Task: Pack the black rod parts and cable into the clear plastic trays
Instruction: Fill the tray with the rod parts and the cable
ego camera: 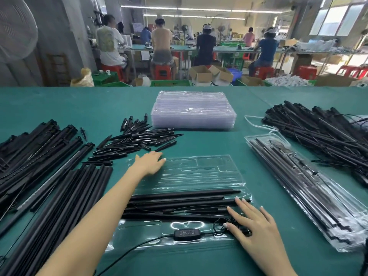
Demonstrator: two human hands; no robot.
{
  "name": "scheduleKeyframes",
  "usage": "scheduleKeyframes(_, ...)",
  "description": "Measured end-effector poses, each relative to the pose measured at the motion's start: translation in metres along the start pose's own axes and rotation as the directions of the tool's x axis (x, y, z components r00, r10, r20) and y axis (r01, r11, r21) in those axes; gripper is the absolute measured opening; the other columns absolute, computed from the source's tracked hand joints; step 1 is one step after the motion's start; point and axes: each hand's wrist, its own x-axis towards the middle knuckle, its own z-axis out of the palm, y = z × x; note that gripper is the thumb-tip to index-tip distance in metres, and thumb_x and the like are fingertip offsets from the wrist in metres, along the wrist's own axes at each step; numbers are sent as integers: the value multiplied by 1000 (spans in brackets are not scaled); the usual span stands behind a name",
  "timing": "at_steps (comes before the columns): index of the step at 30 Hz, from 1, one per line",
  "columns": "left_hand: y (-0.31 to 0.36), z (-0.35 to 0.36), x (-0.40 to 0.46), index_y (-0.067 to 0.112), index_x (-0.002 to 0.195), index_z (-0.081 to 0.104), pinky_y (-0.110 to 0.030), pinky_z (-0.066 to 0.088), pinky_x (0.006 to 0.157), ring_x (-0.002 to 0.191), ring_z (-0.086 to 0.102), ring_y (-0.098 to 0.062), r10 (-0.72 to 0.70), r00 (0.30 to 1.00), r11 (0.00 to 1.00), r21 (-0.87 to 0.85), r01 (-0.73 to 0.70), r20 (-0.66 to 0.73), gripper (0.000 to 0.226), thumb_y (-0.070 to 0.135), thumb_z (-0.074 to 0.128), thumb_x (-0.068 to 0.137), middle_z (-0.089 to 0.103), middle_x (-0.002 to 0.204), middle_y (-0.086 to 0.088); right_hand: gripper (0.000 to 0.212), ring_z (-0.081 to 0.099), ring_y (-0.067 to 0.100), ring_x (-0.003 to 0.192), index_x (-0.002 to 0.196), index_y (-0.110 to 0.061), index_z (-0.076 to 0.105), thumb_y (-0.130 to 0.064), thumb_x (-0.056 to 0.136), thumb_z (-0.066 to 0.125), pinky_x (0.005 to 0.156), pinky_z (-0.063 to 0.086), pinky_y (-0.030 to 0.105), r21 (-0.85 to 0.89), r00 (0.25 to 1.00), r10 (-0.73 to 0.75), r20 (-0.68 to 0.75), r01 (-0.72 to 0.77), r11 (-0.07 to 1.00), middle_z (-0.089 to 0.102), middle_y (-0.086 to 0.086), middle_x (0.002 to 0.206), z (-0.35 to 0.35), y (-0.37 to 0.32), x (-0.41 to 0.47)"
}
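Covering green table point(59, 108), busy workshop

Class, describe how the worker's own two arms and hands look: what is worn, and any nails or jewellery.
Both forearms are bare, with no sleeves, gloves, watch or bracelet in view. The left hand shows no rings. The right hand has long nails with pale, whitish tips and no visible rings.

Left hand point(149, 161) motion-blurred at fingertips; contact with open tray lid point(199, 172) unclear. Right hand point(253, 226) covers cable coil point(223, 224) and rod ends. Rod pile point(39, 176) cut off at left edge; filled trays point(310, 188) cut off at right. Controller point(186, 234) button markings too small to read.
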Motion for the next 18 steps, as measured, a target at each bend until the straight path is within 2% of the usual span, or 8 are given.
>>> scheduleKeyframes(3, -8, 3, 10, 21, 135, 48, -67, 15, 109, 132, 39, -24, -56, 995, 998, -45, 53, -83, 47, 47, 31, 100, 39, 142, 0, 59, 61, 21, 115, 98, -32, 77, -69, 87, 32, 101, 37, 36, -54, 995, -57, -84, 52, 997, 66, -3, 122, -1, -2, 1)
scheduleKeyframes(5, -11, 0, 13, 23, 125, 57, -68, 15, 107, 131, 37, -25, -90, 988, 992, -100, 78, -123, 45, 51, 33, 99, 44, 136, -2, 69, 58, 19, 115, 93, -34, 77, -73, 88, 20, 90, 47, 44, -60, 989, -69, -134, 62, 996, 68, -1, 117, -2, -3, 2)
scheduleKeyframes(7, -9, -8, 12, 24, 121, 61, -64, 18, 108, 132, 33, -28, -102, 983, 992, -92, 89, -155, 46, 54, 34, 97, 44, 135, -8, 67, 47, 17, 117, 92, -37, 77, -75, 86, 21, 82, 49, 49, -52, 985, -62, -159, 54, 997, 67, 1, 117, -3, -3, 2)
scheduleKeyframes(9, -4, -23, 5, 24, 112, 64, -57, 23, 106, 128, 37, -28, -89, 961, 992, -114, 61, -263, 43, 53, 36, 97, 47, 126, -10, 53, 44, 18, 119, 91, -40, 76, -74, 82, 36, 81, 48, 51, -54, 989, -43, -139, 36, 998, 65, 2, 122, -4, -3, 2)
scheduleKeyframes(11, 4, -41, -10, 21, 94, 62, -47, 32, 98, 114, 47, -28, -30, 912, 985, -169, -43, -409, 37, 49, 39, 98, 48, 108, -7, 28, 46, 22, 125, 93, -44, 75, -62, 75, 65, 88, 45, 52, -14, 997, 18, -70, -19, 1000, 59, 0, 131, -5, -4, 3)
scheduleKeyframes(13, 16, -57, -36, 22, 74, 49, -37, 39, 80, 92, 52, -27, 66, 855, 970, -168, -175, -515, 35, 45, 41, 98, 45, 90, -1, 29, 40, 23, 133, 97, -49, 72, -52, 69, 77, 97, 37, 50, 24, 998, 62, -5, -62, 998, 50, -5, 140, -4, -1, 2)
scheduleKeyframes(15, 29, -67, -73, 23, 63, 38, -33, 33, 64, 74, 48, -21, 159, 813, 964, -91, -251, -560, 41, 43, 42, 98, 43, 76, 4, 32, 32, 20, 138, 100, -53, 69, -58, 68, 69, 102, 31, 47, 42, 997, 78, 4, -78, 996, 43, -9, 144, -4, 1, 0)
scheduleKeyframes(18, 41, -59, -130, 23, 61, 35, -31, 35, 61, 67, 47, -16, 276, 839, 948, -9, -317, -468, 42, 45, 40, 97, 45, 70, 5, 38, 21, 14, 141, 100, -60, 64, -70, 65, 53, 108, 22, 44, 66, 996, 93, 15, -94, 993, 35, -15, 148, -5, 0, 0)
